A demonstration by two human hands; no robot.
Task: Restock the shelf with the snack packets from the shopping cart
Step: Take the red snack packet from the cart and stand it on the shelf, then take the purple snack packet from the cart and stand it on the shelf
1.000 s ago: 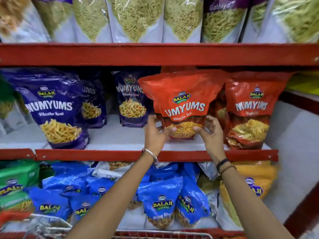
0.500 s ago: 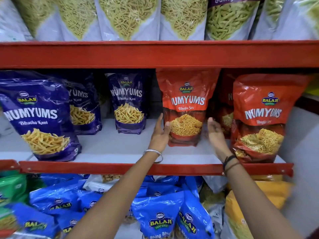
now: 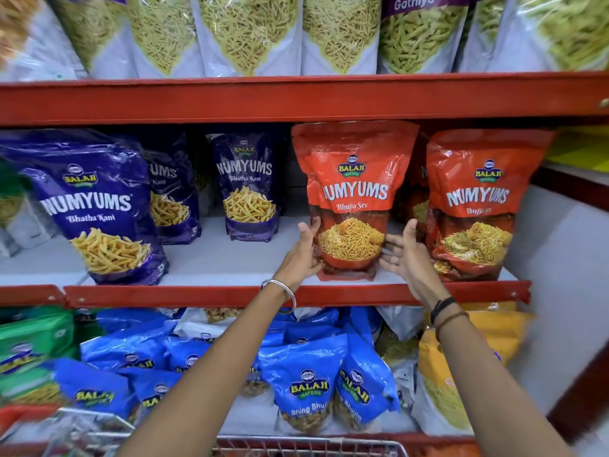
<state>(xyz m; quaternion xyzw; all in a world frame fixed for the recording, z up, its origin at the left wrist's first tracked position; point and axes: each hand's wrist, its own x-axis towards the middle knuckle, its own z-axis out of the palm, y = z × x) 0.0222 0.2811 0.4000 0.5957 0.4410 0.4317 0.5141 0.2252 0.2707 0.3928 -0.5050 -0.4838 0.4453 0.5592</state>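
Step in hand: the person was squaring up an orange Bhujia Sev packet (image 3: pixel 351 199) on the middle shelf (image 3: pixel 230 295), so that it stood upright and faced forward.

Left hand (image 3: pixel 304 250): fingers lay against the packet's lower left edge, thumb up along its side; it pressed the pouch without wrapping round it.

Right hand (image 3: pixel 403 255): palm open and turned toward the packet, fingertips at its lower right corner; whether they touched could not be told.

Hands together: they flanked the packet's base, one on each side, apart from each other and not gripping.

Where the packet was: between the two hands, standing on the shelf board just behind the red front lip, with a second orange packet (image 3: pixel 474 206) just beyond the right hand and a purple Bhatha Kani packet (image 3: pixel 247 186) beyond the left hand, farther back.

Doing it well: it probably called for light, even pressure low on both sides so the flat base settled; pushing high would likely tip the pouch backward.

Packet's look: glossy orange stand-up pouch, top slightly crumpled, "NUMYUMS" in white, a darker band below picturing a bowl of thin yellow strands.

Cart: the wire rim of the shopping cart (image 3: pixel 306 445) showed below the forearms; its contents were out of view.
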